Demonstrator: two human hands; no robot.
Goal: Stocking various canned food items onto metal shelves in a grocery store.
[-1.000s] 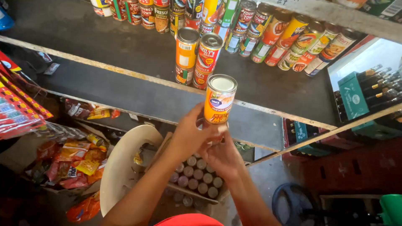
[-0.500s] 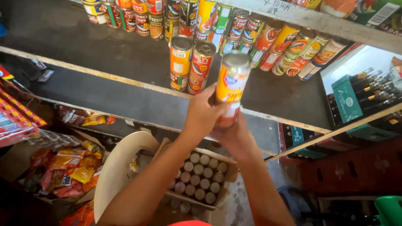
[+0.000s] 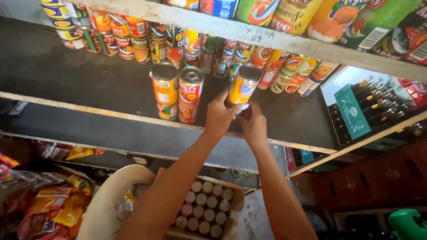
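Both my hands hold one tall yellow-and-white labelled can [image 3: 243,85] over the dark shelf board [image 3: 80,80]. My left hand [image 3: 219,114] grips its side from the left, and my right hand [image 3: 253,122] supports it from below and to the right. The can is tilted slightly and sits just right of two stacked pairs of orange and red cans [image 3: 178,91]. Whether the can's base touches the shelf is hidden by my fingers. Rows of similar cans [image 3: 133,38] line the back of the shelf.
An open cardboard box [image 3: 231,200] full of silver-topped cans lies below, beside a white plastic chair [image 3: 104,206]. Snack packets [image 3: 49,209] sit at lower left. A green carton of bottles [image 3: 356,111] stands to the right, with red crates [image 3: 369,182] below it.
My hands have carried the can up and further in over the shelf, bringing it closer to the stacked cans. The view has moved nearer to the shelf.
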